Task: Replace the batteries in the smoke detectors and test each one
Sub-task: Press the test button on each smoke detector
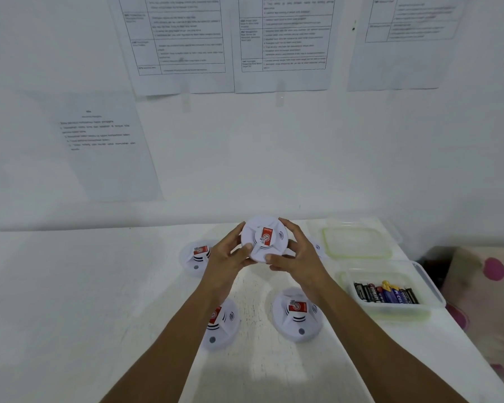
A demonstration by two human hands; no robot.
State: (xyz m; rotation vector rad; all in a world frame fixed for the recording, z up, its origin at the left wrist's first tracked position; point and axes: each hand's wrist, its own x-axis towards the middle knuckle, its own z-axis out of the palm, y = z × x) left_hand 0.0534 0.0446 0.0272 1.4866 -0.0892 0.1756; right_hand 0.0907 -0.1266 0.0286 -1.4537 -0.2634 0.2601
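Smoke detector (pixel 264 238) gripped between left hand (pixel 226 257), right hand (pixel 298 255).

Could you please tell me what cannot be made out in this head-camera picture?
- Head view: back of the held smoke detector, turned away from the camera; battery bay unseen.
- Head view: far-right detector, mostly hidden behind the right hand.
- Head view: near-left detector, partly covered by the left forearm.
- Head view: wall sheets, print too blurred to read.
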